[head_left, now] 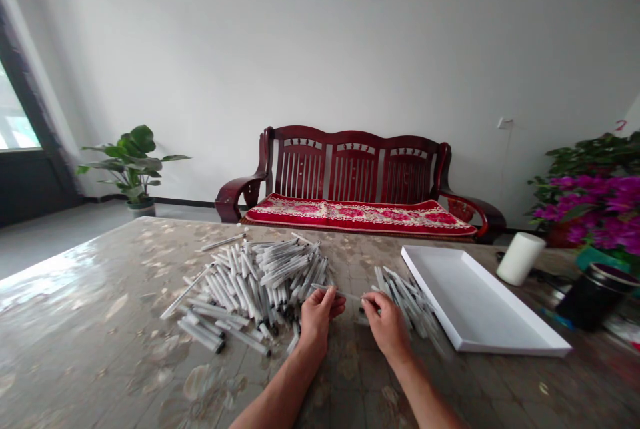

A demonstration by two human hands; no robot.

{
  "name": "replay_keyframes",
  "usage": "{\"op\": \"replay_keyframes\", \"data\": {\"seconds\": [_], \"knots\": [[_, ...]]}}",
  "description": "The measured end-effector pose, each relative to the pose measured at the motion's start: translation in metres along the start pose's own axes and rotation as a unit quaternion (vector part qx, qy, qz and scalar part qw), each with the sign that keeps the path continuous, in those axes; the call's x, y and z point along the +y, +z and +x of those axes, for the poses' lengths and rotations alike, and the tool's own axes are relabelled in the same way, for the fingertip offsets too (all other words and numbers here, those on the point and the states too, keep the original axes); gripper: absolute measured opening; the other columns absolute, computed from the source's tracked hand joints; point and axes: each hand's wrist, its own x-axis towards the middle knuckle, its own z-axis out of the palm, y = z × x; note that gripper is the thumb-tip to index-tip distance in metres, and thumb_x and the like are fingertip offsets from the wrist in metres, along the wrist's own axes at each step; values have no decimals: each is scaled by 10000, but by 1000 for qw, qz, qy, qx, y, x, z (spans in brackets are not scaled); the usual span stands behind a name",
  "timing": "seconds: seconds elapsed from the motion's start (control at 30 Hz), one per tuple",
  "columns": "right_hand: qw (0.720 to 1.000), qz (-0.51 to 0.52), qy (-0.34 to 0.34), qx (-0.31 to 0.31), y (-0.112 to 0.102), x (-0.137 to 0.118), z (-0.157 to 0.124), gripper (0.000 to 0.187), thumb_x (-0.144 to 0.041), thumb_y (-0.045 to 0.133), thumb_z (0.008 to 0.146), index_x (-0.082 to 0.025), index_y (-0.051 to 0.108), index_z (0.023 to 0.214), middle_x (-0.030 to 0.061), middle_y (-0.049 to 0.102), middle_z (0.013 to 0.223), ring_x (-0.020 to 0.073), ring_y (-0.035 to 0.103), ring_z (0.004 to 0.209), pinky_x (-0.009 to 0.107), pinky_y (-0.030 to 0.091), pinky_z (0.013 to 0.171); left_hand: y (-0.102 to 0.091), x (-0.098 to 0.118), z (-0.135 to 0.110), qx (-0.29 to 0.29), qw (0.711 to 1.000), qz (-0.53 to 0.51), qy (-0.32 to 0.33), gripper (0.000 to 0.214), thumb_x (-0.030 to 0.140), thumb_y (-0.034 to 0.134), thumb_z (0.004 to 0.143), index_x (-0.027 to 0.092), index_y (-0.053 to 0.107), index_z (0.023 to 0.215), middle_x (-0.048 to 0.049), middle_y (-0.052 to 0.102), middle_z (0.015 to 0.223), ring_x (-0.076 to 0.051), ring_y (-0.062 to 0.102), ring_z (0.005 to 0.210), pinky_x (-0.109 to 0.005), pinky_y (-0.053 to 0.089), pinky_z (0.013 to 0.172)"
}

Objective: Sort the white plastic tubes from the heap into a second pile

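in the head view, the left hand [319, 317] pinches a slim pen [349, 295], the right hand [387, 322] gripping its other end. it is held over the patterned tabletop [165, 375], between a large pen heap [255, 275] and a smaller pen pile [407, 299] beside a shallow white box [493, 302].

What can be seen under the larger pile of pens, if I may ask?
The patterned tabletop shows around the larger pile of pens, whose outer pens lie on it. Whatever is beneath the middle is covered and cannot be seen.

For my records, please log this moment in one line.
left hand: holds pen; right hand: at its end; pen pile: on table
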Motion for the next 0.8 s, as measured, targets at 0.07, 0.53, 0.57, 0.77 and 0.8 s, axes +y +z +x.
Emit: {"op": "replay_keyframes", "data": {"seconds": [0.07, 0.53, 0.57, 0.77, 0.8], "knots": [[1000, 5, 3, 21, -3, 1, 2, 232, -371, 522, 859, -224, 686, 787, 45, 722, 802, 199, 664, 754, 297, 495, 724, -3, 0, 3, 5, 1000, -7, 4, 460, 491, 900, 486, 143, 658, 664, -11, 683, 592, -164, 687, 584, -264, 577, 574], [967, -127, 42, 215, -52, 31, 15, 239, -414, 484, 801, -220, 616, 755, 51, 649, 730, 203, 574, 669, 304, 434, 655, -3, -2, 15, -36, 972, 223, 67, 298, 473, 635, 728, 191, 620, 826, 27, 621, 582, -212, 681, 568, -290, 531, 487], [968, -146, 26, 201, -51, 31, 14, 221, -394, 482, 806, -224, 612, 752, 47, 645, 735, 202, 572, 678, 303, 431, 660, -2, -4, 15, -54, 964, 250, 69, 282, 439, 626, 738, 185, 640, 859, 26, 630, 585, -205, 676, 568, -287, 531, 498], [971, -181, -82, 130, -44, 15, 5, 157, -276, 501, 844, -212, 644, 832, 57, 670, 824, 223, 602, 817, 338, 454, 777, 0, -8, 15, -97, 942, 317, 50, 366, 279, 606, 786, 141, 682, 1116, -1, 710, 674, -175, 678, 607, -265, 532, 572], [973, -176, -109, 107, -40, 7, 3, 156, -249, 504, 846, -209, 654, 850, 61, 678, 852, 224, 608, 853, 348, 457, 816, 0, -7, 14, -91, 943, 317, 47, 384, 271, 587, 806, 137, 674, 1155, -11, 722, 703, -174, 685, 615, -266, 533, 573]]}}
